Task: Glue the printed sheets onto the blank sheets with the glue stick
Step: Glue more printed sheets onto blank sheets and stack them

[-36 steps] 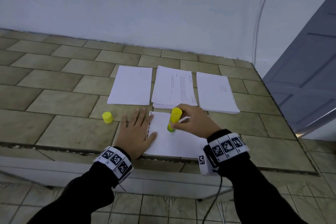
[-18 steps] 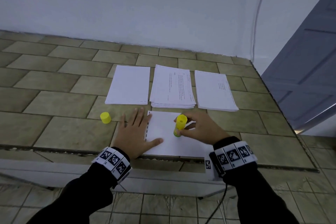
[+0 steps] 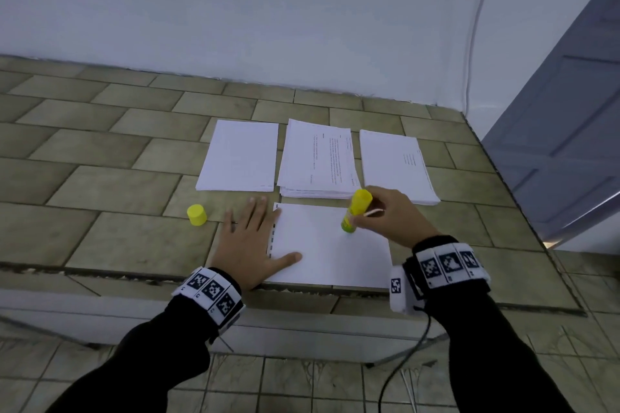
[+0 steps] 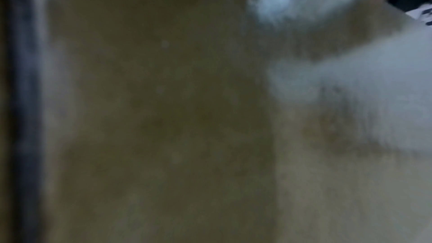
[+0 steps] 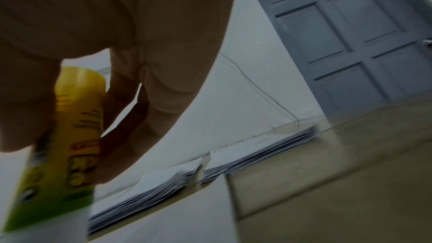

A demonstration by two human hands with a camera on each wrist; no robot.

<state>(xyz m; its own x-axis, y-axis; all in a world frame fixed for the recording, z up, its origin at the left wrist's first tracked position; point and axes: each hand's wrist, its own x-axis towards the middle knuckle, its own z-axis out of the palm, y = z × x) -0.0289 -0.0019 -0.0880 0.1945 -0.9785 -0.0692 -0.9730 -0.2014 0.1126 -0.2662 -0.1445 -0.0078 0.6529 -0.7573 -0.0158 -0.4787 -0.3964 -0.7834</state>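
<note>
I read this as the gluing step: my R hand [image 3: 394, 216] has fingers and thumb curled round the glue stick [image 3: 355, 211], which tilts with its tip down on the sheet [image 3: 322, 248] in front of me, toward the sheet's far-right part. Can't see any glue film from here, so no telling how much is covered. My L hand [image 3: 250, 238] lies flat, fingers straight and spread, palm mostly on the counter [image 3: 110, 235] w/ thumb across the sheet's near-left corner, pinning it. L wrist cam is just blur, nothing usable.

Next, I think: run the stick over the rest of the sheet, esp. margins, keep the L hand pressing so the paper doesn't drag, then fetch the matching sheet and lay it square on top.

Edges & room: the sheet's near edge lies right along the counter lip, so strokes toward me risk running off or curling it. Its far edge is just beside the middle stack [image 3: 317, 163] and near the right stack [image 3: 396, 164]; a long outward stroke could smear those. Left stack [image 3: 240, 159] sits well apart from the stick. Cap [image 3: 197, 215] stands left of my L hand, out of the way. Open counter to the left and far right gives room for setting things down. Door [image 3: 553, 131] on the right is clear of the work.
</note>
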